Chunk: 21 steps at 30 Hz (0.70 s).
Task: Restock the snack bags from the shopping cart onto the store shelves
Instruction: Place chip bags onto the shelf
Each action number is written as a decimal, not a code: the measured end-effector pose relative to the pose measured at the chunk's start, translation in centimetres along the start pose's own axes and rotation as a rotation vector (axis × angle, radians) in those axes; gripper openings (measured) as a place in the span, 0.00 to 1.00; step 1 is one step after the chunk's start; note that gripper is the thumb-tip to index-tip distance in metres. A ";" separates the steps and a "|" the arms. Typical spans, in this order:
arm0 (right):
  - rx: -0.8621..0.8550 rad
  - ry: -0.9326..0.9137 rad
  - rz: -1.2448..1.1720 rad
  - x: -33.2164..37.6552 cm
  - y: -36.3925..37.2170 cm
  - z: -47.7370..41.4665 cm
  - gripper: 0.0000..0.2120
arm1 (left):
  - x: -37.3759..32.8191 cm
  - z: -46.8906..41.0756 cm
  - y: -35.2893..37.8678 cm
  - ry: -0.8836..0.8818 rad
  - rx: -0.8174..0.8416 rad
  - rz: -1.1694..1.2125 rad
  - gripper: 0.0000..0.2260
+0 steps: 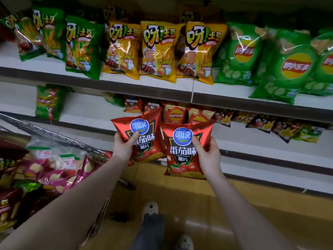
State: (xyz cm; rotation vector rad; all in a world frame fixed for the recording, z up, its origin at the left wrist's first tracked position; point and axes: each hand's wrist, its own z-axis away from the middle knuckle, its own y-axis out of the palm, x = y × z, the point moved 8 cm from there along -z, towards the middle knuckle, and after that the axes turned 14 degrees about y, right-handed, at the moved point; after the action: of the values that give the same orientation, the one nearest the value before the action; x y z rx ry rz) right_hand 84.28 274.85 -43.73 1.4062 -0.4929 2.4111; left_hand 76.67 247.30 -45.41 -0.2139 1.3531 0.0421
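Both arms extended, one bag per hand.

Left arm (72, 204) enters from 8 o'clock, right arm (243, 204) from 5 o'clock; forearms bare, converging toward centre. Left hand (124, 147) grips left bag (144, 130), thumb across the front, fingers behind. Right hand (209, 156) grips right bag (182, 154) in the same way.

The upper shelf (54, 66) is a white board with a dark grey strip along its front edge. A seam (191, 95) near its middle splits it into two sections. Beneath the upper shelf runs a second shelf (252, 141), also white with dark edging, and under that a white ledge (270, 175). Below all the shelving the floor (234, 213) is glossy yellow-tan and carries pale light streaks (198, 224). Above the upper shelf the space is dim.
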 end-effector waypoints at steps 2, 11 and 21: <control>0.008 -0.031 0.023 0.0 1.9 -2.0 0.08 | 0.2 -3.1 -0.7 0.026 -0.012 0.008 0.23; 0.015 -0.096 0.041 -4.1 13.2 -13.3 0.26 | 7.1 -16.9 -2.7 -0.048 -0.038 0.009 0.20; -0.009 -0.071 -0.093 -10.0 21.6 -26.0 0.23 | 12.3 -30.3 -2.7 0.021 0.015 -0.079 0.24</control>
State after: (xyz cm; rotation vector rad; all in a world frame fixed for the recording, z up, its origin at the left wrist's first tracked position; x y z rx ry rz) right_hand 59.71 266.03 -67.50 1.4809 -0.4442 2.2903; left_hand 50.54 238.17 -63.06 -0.2553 1.3646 -0.0372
